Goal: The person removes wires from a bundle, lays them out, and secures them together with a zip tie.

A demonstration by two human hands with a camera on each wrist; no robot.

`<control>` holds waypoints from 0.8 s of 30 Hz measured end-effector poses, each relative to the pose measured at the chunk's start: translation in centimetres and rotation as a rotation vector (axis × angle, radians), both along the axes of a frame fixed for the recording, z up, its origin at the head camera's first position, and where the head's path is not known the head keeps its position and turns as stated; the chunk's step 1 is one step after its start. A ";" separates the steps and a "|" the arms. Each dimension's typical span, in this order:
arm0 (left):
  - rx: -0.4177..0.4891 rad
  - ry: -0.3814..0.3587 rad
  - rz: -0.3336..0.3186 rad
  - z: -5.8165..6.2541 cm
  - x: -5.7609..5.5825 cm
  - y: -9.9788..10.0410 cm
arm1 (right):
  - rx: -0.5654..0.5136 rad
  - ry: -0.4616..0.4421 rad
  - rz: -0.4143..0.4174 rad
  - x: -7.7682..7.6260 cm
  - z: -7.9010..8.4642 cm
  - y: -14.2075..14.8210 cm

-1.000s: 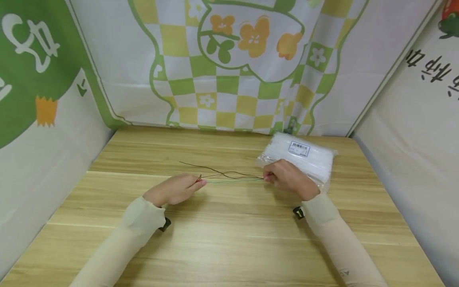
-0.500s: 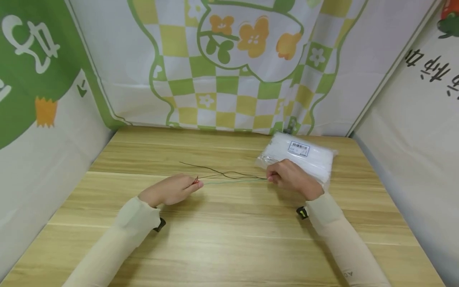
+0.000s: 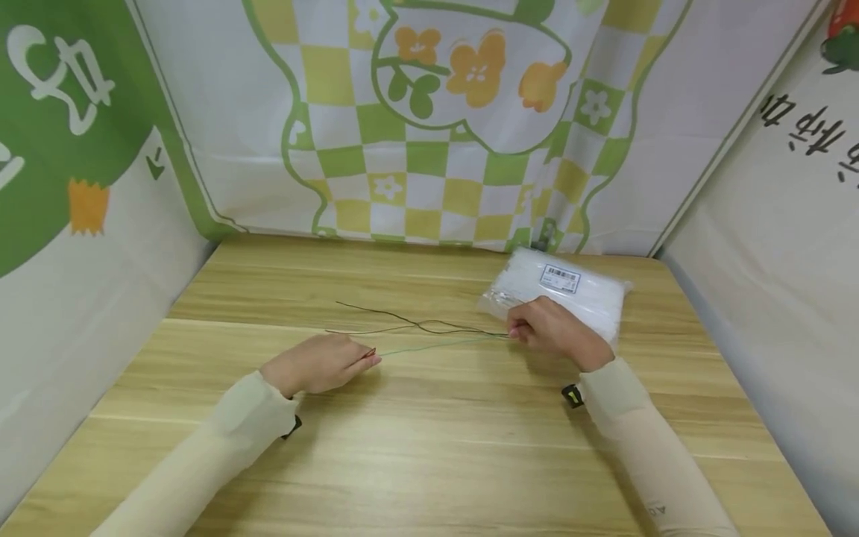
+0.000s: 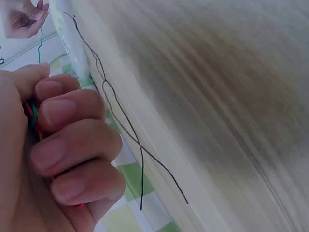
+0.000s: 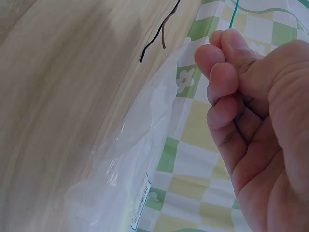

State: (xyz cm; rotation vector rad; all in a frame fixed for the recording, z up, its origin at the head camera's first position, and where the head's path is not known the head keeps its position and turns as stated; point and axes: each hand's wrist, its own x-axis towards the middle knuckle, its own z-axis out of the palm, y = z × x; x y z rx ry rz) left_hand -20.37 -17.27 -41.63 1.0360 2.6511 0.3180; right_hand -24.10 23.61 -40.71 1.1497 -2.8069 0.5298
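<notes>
My left hand (image 3: pixel 318 364) curls its fingers around a small bunch of red wire (image 3: pixel 370 353) and green wire (image 4: pixel 34 116). From there the green wire (image 3: pixel 429 346) runs fairly straight to my right hand (image 3: pixel 552 332), where thumb and fingertips pinch its other end (image 5: pixel 233 17). Behind this stretch a black wire (image 3: pixel 376 310) and a brownish wire (image 3: pixel 362 333) lie on the wooden table, crossing each other. Their ends show loose in the left wrist view, apart from the left fingers. Most of the red wire is hidden inside the left palm.
A clear plastic bag (image 3: pixel 567 287) of white contents with a barcode label (image 3: pixel 560 278) lies at the back right, right behind my right hand. The wooden table (image 3: pixel 403 447) is bordered by a checked curtain (image 3: pixel 429 171) at the back and printed cloth at both sides.
My left hand has moved slightly nearer me and away from the brownish wire, whose left end now shows. The right hand has shifted a little right, and the green wire slants more.
</notes>
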 end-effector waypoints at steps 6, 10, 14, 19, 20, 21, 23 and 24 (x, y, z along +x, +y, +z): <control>-0.076 0.036 -0.007 -0.2 -0.1 0.0 | 0.002 0.018 -0.003 0.0 -0.1 0.3; -0.084 0.031 -0.002 -0.3 -0.1 -0.1 | 0.007 0.043 -0.015 0.0 -0.1 0.3; -0.070 0.026 0.003 -0.5 0.0 -0.3 | 0.000 0.039 -0.013 -0.1 -0.1 0.4; -0.087 0.036 0.038 -0.6 0.2 -1.4 | 0.045 0.025 -0.077 0.0 -0.3 1.6; -0.090 0.046 0.048 -0.5 0.2 -1.7 | 0.060 0.019 -0.096 0.0 -0.4 2.0; -0.092 0.063 0.060 -0.6 0.3 -2.1 | 0.066 0.007 -0.113 -0.1 -0.6 2.4; -0.089 0.088 0.082 -0.6 0.2 -2.8 | 0.072 -0.001 -0.124 -0.2 -1.0 3.0; -0.082 0.093 0.088 -0.7 0.1 -2.9 | 0.072 -0.011 -0.122 -0.2 -1.1 3.1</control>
